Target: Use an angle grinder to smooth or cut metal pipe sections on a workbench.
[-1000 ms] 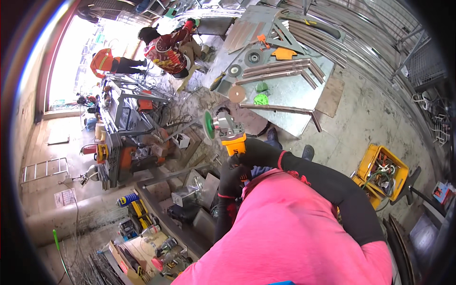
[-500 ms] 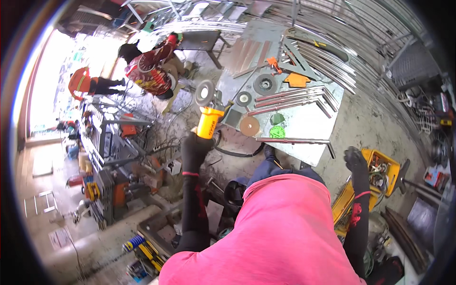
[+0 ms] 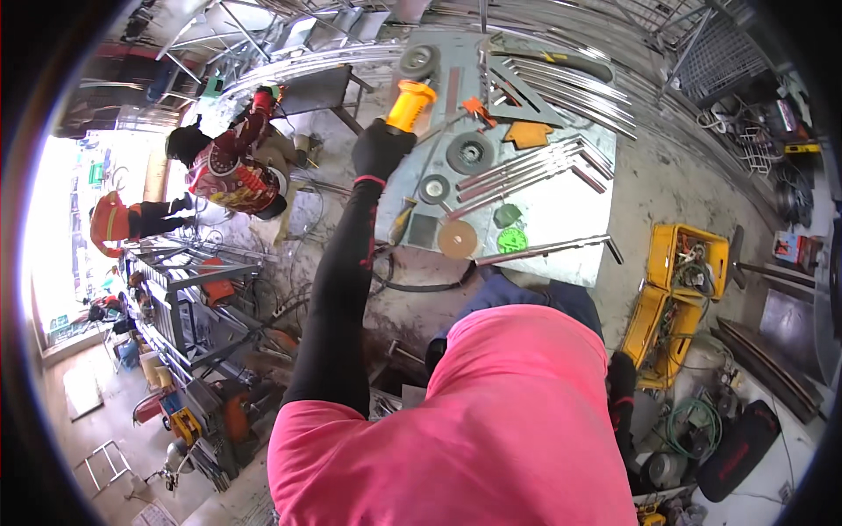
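Over the far left corner of the metal sheet point(image 3: 561, 219), the left hand point(image 3: 382, 149), in a black glove, is closed tight round the yellow handle of a power tool point(image 3: 409, 103), held up off the sheet with its working end hidden. The right hand point(image 3: 621, 386) hangs low at the right beside the yellow crates point(image 3: 675, 289); whether it is open or closed I cannot tell. By my reading, the tool is being carried to the work. Next it would need lowering among the grinding discs point(image 3: 470, 152) and steel bars point(image 3: 535, 171), steadied by a firm grip.
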